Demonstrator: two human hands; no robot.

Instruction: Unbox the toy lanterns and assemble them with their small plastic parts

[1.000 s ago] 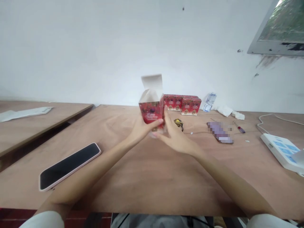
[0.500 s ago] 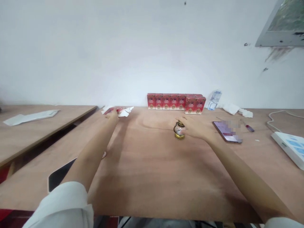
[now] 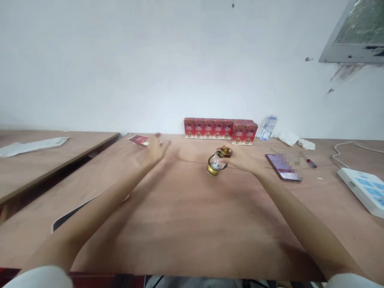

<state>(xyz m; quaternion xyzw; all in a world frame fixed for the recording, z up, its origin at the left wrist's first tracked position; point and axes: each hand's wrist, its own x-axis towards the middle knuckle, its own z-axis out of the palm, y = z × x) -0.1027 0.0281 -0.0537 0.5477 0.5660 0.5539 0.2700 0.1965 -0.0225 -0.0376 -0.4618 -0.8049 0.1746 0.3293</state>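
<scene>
While flat red-and-white packaging [image 3: 138,139] is lying at the back left of the surface [image 3: 186,208], the left hand [image 3: 156,151] is hovering at its right end, blurred, fingers spread, contact unclear. Further right, red boxes [image 3: 209,129] are standing in a row, apparently unopened; in front, a gold lantern [image 3: 213,166] is already showing unboxed, leaning in the right hand [image 3: 238,158], which is pinching its upper part.

Along the back of the bench [image 3: 192,232] stand the boxes [image 3: 208,129], with the bottle [image 3: 268,128] then the tissues [image 3: 289,139] to their right and the carton [image 3: 138,139] well left. Before the boxes is the lantern [image 3: 215,164]; rightward of it follow a phone [image 3: 279,166], the screwdriver [image 3: 311,163] and the power strip [image 3: 361,191].
</scene>
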